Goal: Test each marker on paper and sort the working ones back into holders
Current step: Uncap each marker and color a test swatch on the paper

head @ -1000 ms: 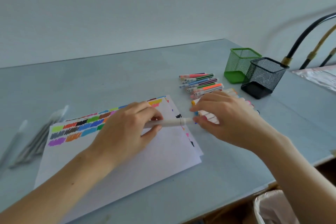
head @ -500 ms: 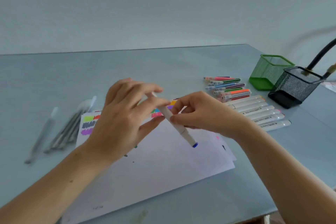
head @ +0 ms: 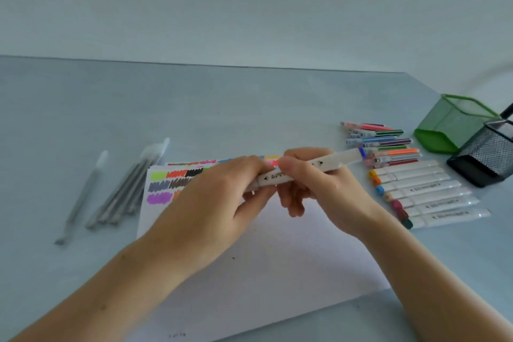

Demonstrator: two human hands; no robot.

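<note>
Head view, hands [head: 277,191] gripping smooth cylindrical marker [head: 330,165]

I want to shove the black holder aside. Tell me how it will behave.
The black holder is open wire mesh, so probably light and easily slid on the smooth table. It looks empty and leans on the green holder, so it may tip.

A white marker [head: 302,171] with a blue band near its right end is held level above the paper [head: 277,258]. The paper lies flat, with colour swatches along its far edge. To its right lie a row of white markers [head: 427,194] (coloured ends to the left) and, beyond them, thin pens [head: 385,144]. A green holder [head: 449,125] and a black holder [head: 483,158] stand far right.
</note>
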